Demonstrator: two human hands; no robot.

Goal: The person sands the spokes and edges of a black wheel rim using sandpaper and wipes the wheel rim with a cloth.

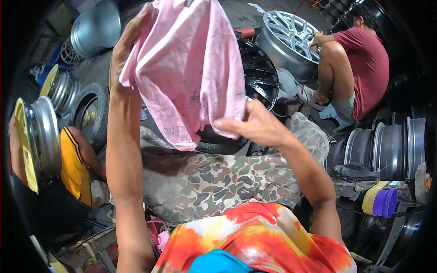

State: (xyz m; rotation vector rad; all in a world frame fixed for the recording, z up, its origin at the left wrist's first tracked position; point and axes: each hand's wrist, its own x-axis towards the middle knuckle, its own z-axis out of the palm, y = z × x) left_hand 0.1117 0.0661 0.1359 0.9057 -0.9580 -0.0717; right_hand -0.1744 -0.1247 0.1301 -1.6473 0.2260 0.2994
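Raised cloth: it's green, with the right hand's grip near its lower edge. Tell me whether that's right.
Wrong on colour only: the head view shows the raised cloth is pink, not green. The right hand does have its grip near the lower edge.

Grey floor (93, 69) under rims (96, 29) and tyre (101, 108)

Head camera, sole view: looks from wearer's head forward and down, over tie-dyed shirt (255, 232) at bottom edge. Field wide, fisheye-curved, corners dark. Pink cloth (182, 68) close to lens; silver wheel (283, 55) farther off.
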